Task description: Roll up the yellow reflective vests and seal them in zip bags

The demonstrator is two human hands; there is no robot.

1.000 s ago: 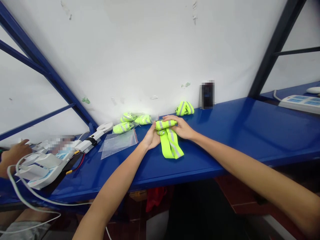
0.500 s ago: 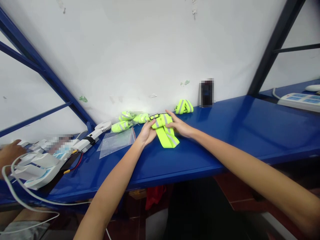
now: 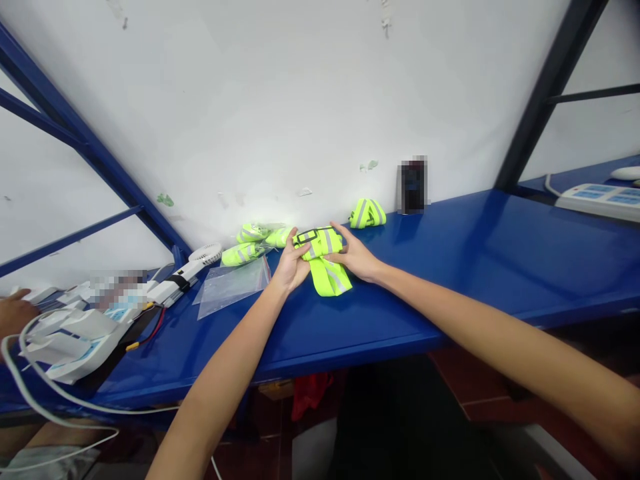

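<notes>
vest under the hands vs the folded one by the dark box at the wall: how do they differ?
The vest in hand lies partly unfolded, a tail trailing toward the shelf edge; the folded vest is a compact bundle. The left hand and right hand press the first; the second sits untouched near the dark box. Both are neon yellow with grey reflective stripes.

No readable text, labels or numbers anywhere. Dark object (image 3: 413,186) against the wall and the items at the bench's (image 3: 450,267) left end are blurred out. Power strip (image 3: 595,201) markings too small to read.
</notes>
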